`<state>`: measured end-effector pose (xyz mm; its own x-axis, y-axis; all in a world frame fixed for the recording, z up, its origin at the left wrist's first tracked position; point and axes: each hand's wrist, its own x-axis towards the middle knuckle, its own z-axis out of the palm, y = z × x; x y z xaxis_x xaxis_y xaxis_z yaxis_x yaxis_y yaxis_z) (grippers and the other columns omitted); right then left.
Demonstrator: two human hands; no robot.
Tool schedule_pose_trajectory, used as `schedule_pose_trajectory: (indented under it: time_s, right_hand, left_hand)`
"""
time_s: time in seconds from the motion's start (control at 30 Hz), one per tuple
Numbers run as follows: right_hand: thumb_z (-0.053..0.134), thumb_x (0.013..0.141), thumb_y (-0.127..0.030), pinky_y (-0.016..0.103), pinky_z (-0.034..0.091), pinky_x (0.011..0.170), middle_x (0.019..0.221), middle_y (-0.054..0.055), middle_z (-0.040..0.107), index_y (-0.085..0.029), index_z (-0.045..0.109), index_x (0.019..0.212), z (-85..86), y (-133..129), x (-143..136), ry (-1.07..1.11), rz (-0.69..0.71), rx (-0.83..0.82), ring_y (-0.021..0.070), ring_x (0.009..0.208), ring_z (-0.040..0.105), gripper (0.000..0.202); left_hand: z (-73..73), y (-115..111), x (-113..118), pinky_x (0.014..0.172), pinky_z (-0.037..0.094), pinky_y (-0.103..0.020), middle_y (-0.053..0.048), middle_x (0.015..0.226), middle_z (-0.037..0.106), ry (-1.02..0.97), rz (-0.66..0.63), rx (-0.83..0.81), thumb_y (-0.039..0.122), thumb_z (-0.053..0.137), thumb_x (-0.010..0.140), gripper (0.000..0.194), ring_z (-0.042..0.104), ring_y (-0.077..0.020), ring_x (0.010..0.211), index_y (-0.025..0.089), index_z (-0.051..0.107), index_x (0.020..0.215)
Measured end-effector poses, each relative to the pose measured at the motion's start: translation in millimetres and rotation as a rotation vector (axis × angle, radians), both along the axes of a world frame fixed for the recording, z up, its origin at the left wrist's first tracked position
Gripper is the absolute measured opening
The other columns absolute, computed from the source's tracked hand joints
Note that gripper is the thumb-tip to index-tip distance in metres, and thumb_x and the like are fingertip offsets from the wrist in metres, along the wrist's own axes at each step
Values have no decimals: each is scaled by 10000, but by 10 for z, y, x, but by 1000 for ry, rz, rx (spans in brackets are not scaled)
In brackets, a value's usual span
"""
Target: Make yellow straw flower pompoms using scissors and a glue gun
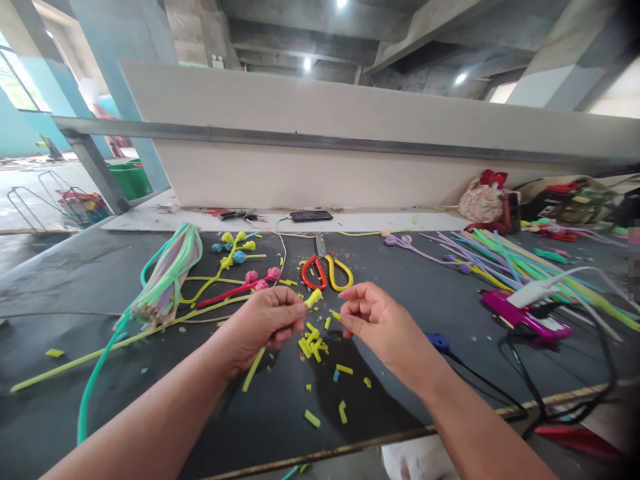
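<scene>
My left hand (275,317) is closed in a pinch around a yellow pipe cleaner. The stem's bulky yellow tip (313,299) sticks out beyond the thumb, and its tail (254,370) hangs below the palm. Just across from it, my right hand (370,323) pinches a short yellow pipe cleaner piece (335,315) between thumb and fingertips. Below and between the hands lies a small heap of cut yellow pieces (313,343). Scissors (324,270) with one red and one yellow handle rest beyond the hands, their blades pointing away.
To the left stands a tied pipe cleaner bundle (173,277), near finished yellow-blue (233,250) and red-pink (240,290) sprigs. Loose coloured stems (493,257) and a magenta glue gun (525,317) with cables lie right. A phone (311,216) sits by the back board.
</scene>
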<state>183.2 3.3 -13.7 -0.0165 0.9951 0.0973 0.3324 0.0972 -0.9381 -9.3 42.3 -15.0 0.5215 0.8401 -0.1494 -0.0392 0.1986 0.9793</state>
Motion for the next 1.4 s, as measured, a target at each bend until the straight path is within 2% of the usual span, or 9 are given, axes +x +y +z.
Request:
schedule_pose_trajectory:
  time_s: [0.1, 0.2, 0.37, 0.47, 0.63, 0.8, 1.07, 1.4]
  right_hand:
    - [552, 728, -212, 266, 459, 618, 664, -64, 554, -221, 410, 903, 52, -26, 8, 12, -48, 52, 108, 565, 578, 225]
    - [560, 721, -205, 261, 438, 578, 623, -72, 569, -231, 377, 912, 86, -49, 15, -48, -64, 38, 119, 545, 571, 265]
    - [583, 715, -201, 242, 395, 546, 591, -83, 580, -241, 354, 902, 138, -83, 9, -157, -61, 8, 119, 545, 545, 298]
    - [589, 711, -180, 250, 387, 568, 588, -73, 584, -238, 356, 871, 169, -95, 1, -292, -69, 49, 124, 559, 537, 288]
    - [564, 716, -93, 267, 370, 625, 590, -75, 574, -240, 354, 843, 175, -102, -22, -505, -10, 173, 120, 568, 526, 286]
    - [587, 702, -55, 267, 338, 653, 608, -86, 570, -245, 356, 858, 141, -109, -43, -618, 44, 251, 114, 600, 512, 337]
    - [609, 698, -62, 262, 324, 648, 613, -86, 585, -248, 383, 866, 102, -98, -36, -690, 23, 267, 122, 626, 514, 337]
    - [651, 711, -92, 300, 340, 739, 618, -93, 582, -244, 393, 867, 73, -72, -65, -695, 23, 265, 117, 607, 518, 338]
  left_hand:
    - [-31, 5, 43, 369, 212, -166, 56, 528, 511, 151, 126, 199, 307, 623, 710, 197, 329, -26, 369, 151, 508, 674]
    - [-43, -8, 59, 434, 297, -176, 48, 537, 507, 266, 180, 431, 264, 609, 706, 152, 409, -53, 455, 145, 543, 639]
    - [-51, -68, 23, 544, 360, -187, 29, 611, 572, 476, 157, 812, 181, 542, 753, 106, 486, -79, 569, 158, 595, 665]
    - [-68, -99, 3, 568, 363, -180, 30, 643, 591, 532, 93, 953, 147, 511, 778, 118, 500, -73, 584, 165, 585, 688]
    - [-95, -125, 3, 616, 375, -179, 20, 698, 612, 575, 4, 1041, 153, 493, 810, 108, 537, -80, 643, 169, 575, 740]
    - [-103, -132, 12, 610, 373, -177, 20, 691, 610, 593, -6, 1061, 166, 483, 826, 117, 541, -82, 644, 172, 568, 746]
    - [-111, -126, 21, 612, 375, -182, 14, 709, 616, 609, -15, 1071, 177, 476, 833, 124, 548, -87, 650, 177, 570, 751]
    - [-115, -140, 8, 616, 376, -182, 18, 723, 619, 616, -16, 1067, 184, 476, 837, 121, 551, -87, 661, 181, 572, 764]
